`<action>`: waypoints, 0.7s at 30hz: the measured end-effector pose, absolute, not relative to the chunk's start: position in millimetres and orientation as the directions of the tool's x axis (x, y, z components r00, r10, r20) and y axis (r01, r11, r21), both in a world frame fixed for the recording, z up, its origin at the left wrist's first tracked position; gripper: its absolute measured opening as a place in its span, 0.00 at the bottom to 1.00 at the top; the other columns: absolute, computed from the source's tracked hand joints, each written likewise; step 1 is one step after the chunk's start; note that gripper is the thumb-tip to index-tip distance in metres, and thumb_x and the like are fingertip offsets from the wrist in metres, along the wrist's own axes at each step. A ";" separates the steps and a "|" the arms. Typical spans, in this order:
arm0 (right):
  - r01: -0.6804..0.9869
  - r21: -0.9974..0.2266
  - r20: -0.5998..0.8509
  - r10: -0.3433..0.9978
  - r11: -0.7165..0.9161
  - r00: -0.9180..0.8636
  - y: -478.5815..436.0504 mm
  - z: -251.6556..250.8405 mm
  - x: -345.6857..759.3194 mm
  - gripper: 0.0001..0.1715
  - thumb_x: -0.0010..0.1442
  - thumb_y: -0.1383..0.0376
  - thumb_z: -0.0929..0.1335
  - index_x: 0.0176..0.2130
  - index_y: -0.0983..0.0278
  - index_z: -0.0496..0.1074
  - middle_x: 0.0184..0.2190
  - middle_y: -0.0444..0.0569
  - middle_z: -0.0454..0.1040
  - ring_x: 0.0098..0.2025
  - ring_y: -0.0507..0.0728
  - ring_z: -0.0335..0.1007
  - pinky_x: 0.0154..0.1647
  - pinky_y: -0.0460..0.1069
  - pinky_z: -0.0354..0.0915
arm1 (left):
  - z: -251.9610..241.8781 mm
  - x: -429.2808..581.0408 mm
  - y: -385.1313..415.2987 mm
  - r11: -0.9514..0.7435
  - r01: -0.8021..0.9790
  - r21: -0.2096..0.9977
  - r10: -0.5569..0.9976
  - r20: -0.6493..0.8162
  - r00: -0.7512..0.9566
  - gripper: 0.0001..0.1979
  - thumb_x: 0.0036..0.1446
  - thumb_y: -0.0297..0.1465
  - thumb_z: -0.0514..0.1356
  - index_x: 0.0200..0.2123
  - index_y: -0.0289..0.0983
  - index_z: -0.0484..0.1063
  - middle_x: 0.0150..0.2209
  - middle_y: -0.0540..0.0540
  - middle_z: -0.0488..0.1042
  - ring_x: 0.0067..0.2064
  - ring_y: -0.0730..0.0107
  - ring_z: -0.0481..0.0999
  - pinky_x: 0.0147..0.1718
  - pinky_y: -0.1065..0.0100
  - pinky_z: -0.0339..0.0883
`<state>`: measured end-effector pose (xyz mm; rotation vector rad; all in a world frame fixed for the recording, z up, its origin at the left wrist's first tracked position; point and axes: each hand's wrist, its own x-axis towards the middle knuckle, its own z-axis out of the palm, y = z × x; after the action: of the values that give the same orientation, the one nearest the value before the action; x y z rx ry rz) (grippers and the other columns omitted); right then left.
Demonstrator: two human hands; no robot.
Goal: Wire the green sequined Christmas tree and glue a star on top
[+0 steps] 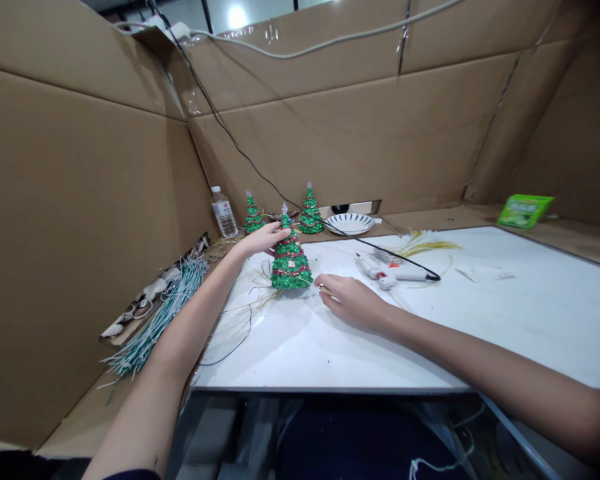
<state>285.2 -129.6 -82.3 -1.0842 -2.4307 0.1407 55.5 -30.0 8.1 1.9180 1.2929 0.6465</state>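
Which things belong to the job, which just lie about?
In the job:
front green tree, held by the left hand
small unclear item in the right hand
probably the glue gun, unheld

Likely just lying about:
plastic bottle
green packet
striped plate

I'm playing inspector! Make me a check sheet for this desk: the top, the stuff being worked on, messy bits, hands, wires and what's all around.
Surface: white tabletop, thin strands lying on part of it.
Work things: green tree with red garlands; glue gun lying beyond the right hand.
Clutter: yellow strands beyond the glue gun; teal-and-white strands heaped left of the tabletop.
Hands: left hand grips the tree's upper part; right hand pinches a small item near its base, too small to name.
Cables: black cable runs to the glue gun; white cable along the back, high up.
Surroundings: cardboard walls; two more trees, bottle and plate behind; green packet at right.
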 end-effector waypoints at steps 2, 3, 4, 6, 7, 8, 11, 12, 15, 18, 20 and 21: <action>0.676 -0.279 0.377 0.726 0.681 -0.576 -129.8 -82.0 284.9 0.09 0.65 0.68 0.59 0.43 0.62 0.65 0.39 0.50 0.74 0.39 0.56 0.70 0.35 0.47 0.56 | 8.1 55.4 -29.9 -0.238 0.561 0.793 0.928 0.014 0.373 0.24 0.57 0.46 0.55 0.51 0.38 0.65 0.54 0.37 0.71 0.53 0.49 0.72 0.43 0.51 0.71; 0.676 -0.280 0.376 0.726 0.681 -0.575 -129.9 -81.8 284.7 0.09 0.64 0.68 0.59 0.43 0.63 0.65 0.39 0.50 0.74 0.39 0.56 0.70 0.35 0.47 0.56 | 8.0 55.3 -29.9 -0.239 0.559 0.794 0.927 0.015 0.375 0.24 0.57 0.46 0.56 0.51 0.38 0.66 0.54 0.36 0.71 0.53 0.49 0.72 0.44 0.50 0.71; 0.676 -0.281 0.375 0.727 0.681 -0.576 -130.0 -81.7 284.6 0.09 0.64 0.68 0.59 0.43 0.63 0.65 0.39 0.50 0.74 0.39 0.56 0.70 0.35 0.47 0.56 | 8.0 55.2 -29.8 -0.240 0.557 0.795 0.926 0.015 0.377 0.24 0.56 0.46 0.56 0.51 0.38 0.66 0.54 0.37 0.71 0.53 0.48 0.72 0.44 0.49 0.71; 0.675 -0.284 0.374 0.727 0.681 -0.576 -130.1 -81.7 284.5 0.09 0.64 0.68 0.59 0.43 0.63 0.65 0.39 0.50 0.74 0.39 0.56 0.70 0.35 0.47 0.56 | 7.9 55.1 -29.5 -0.239 0.557 0.796 0.925 0.013 0.379 0.24 0.56 0.46 0.56 0.51 0.38 0.66 0.53 0.37 0.72 0.52 0.48 0.73 0.44 0.49 0.71; 0.675 -0.285 0.374 0.727 0.681 -0.576 -130.0 -81.7 284.5 0.09 0.64 0.68 0.59 0.43 0.63 0.65 0.40 0.51 0.74 0.39 0.56 0.70 0.35 0.47 0.56 | 7.8 55.0 -29.2 -0.238 0.558 0.795 0.926 0.011 0.379 0.24 0.56 0.46 0.56 0.51 0.38 0.66 0.53 0.37 0.72 0.52 0.48 0.73 0.44 0.49 0.71; 0.675 -0.285 0.374 0.727 0.681 -0.576 -129.9 -81.7 284.4 0.09 0.64 0.68 0.59 0.44 0.63 0.65 0.40 0.51 0.74 0.39 0.56 0.71 0.36 0.47 0.56 | 7.7 54.9 -29.0 -0.237 0.559 0.795 0.926 0.010 0.378 0.24 0.56 0.46 0.56 0.51 0.38 0.66 0.53 0.37 0.72 0.52 0.48 0.73 0.44 0.50 0.71; 0.675 -0.284 0.375 0.727 0.681 -0.576 -129.5 -81.8 284.4 0.09 0.65 0.68 0.58 0.43 0.63 0.65 0.40 0.50 0.74 0.39 0.56 0.70 0.35 0.47 0.56 | 7.7 54.9 -28.6 -0.238 0.562 0.792 0.925 0.008 0.379 0.24 0.57 0.47 0.55 0.50 0.38 0.65 0.54 0.36 0.71 0.52 0.49 0.73 0.43 0.52 0.72; 0.675 -0.284 0.375 0.727 0.681 -0.576 -129.4 -81.9 284.4 0.09 0.65 0.68 0.58 0.43 0.63 0.65 0.39 0.50 0.74 0.39 0.56 0.70 0.35 0.47 0.56 | 7.7 55.0 -28.6 -0.239 0.563 0.791 0.925 0.009 0.380 0.24 0.57 0.47 0.55 0.50 0.37 0.65 0.54 0.36 0.71 0.52 0.49 0.73 0.42 0.52 0.72; 0.676 -0.283 0.372 0.728 0.680 -0.576 -129.2 -82.4 284.7 0.09 0.65 0.68 0.59 0.43 0.63 0.65 0.39 0.50 0.74 0.39 0.56 0.70 0.35 0.47 0.56 | 8.0 55.1 -29.0 -0.240 0.564 0.790 0.924 0.007 0.383 0.24 0.57 0.46 0.55 0.50 0.37 0.65 0.54 0.36 0.71 0.53 0.48 0.72 0.43 0.50 0.71; 0.679 -0.282 0.370 0.730 0.677 -0.574 -129.2 -83.0 285.0 0.09 0.64 0.68 0.59 0.43 0.63 0.65 0.39 0.50 0.74 0.39 0.56 0.70 0.35 0.46 0.56 | 7.9 55.0 -29.0 -0.241 0.561 0.792 0.922 0.007 0.386 0.23 0.57 0.47 0.55 0.50 0.38 0.65 0.54 0.37 0.71 0.53 0.49 0.72 0.44 0.50 0.71; 0.682 -0.282 0.368 0.732 0.675 -0.573 -129.5 -83.2 285.0 0.09 0.64 0.68 0.59 0.43 0.63 0.65 0.39 0.50 0.74 0.39 0.56 0.70 0.35 0.46 0.56 | 7.4 54.8 -28.6 -0.241 0.559 0.793 0.923 0.010 0.385 0.23 0.57 0.47 0.55 0.50 0.38 0.65 0.54 0.37 0.71 0.53 0.49 0.72 0.44 0.51 0.71; 0.683 -0.281 0.368 0.733 0.675 -0.573 -129.6 -83.2 285.0 0.09 0.64 0.68 0.59 0.43 0.63 0.65 0.39 0.50 0.74 0.39 0.56 0.70 0.35 0.46 0.56 | 7.2 54.7 -28.4 -0.240 0.559 0.794 0.924 0.010 0.383 0.23 0.57 0.47 0.55 0.50 0.38 0.65 0.54 0.37 0.72 0.53 0.49 0.72 0.43 0.51 0.71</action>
<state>285.0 -129.6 -83.2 -1.0985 -2.4322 0.1481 54.7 -28.4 7.2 1.9203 1.2760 0.6422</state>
